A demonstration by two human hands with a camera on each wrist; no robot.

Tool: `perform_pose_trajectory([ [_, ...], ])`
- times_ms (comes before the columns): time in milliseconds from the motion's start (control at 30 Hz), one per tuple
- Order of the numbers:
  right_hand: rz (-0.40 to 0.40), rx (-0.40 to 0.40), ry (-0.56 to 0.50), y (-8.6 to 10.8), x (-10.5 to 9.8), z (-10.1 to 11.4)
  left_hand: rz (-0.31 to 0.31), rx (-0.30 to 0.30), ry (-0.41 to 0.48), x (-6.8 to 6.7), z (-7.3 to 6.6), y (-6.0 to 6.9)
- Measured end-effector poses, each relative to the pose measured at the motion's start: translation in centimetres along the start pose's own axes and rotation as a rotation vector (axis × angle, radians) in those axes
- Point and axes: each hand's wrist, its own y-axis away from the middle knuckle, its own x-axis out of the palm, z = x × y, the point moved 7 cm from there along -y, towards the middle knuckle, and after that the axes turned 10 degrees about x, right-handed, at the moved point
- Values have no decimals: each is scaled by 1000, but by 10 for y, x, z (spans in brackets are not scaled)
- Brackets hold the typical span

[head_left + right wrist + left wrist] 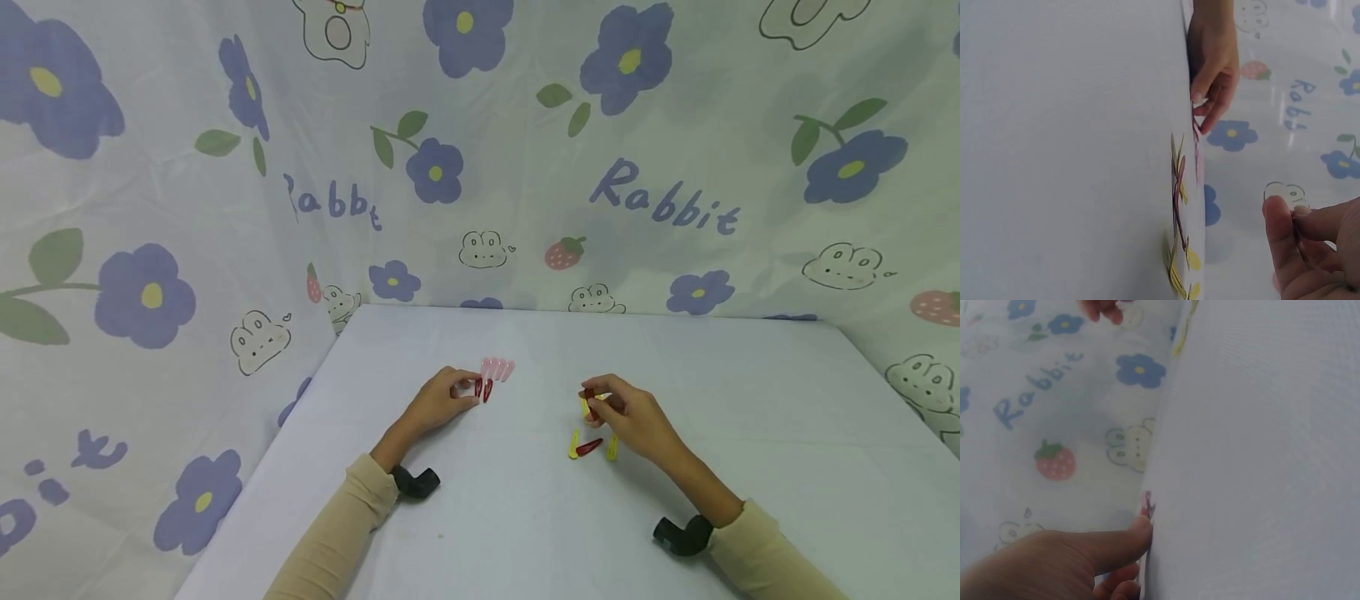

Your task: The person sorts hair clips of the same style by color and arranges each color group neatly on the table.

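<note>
My left hand (438,398) rests low on the table at the left, its thumb and forefinger pinching the leftmost dark red hair clip (477,387). A second red clip lies just to the right of it. Behind these is a row of several pink hair clips (497,367). Off to the right, my right hand (632,417) holds another red hair clip (590,403) between thumb and fingers, raised above the tabletop. Below that hand lie a loose red clip (589,447) and yellow hair clips (573,444), some partly hidden by the fingers.
A white cloth covers the table (480,517). Patterned fabric (517,183) with flowers and rabbits hangs behind and at the sides. Each wrist wears a black camera mount, the left one (416,483) near the sleeve.
</note>
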Motion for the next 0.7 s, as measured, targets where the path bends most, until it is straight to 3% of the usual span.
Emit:
perform_pose_trajectory([
  [433,18,-68,-21,2,1,4,-7,9,-5,-1,-1,-1],
  [700,17,-32,36,2,4,5,-7,19,-5,0,1,-1],
])
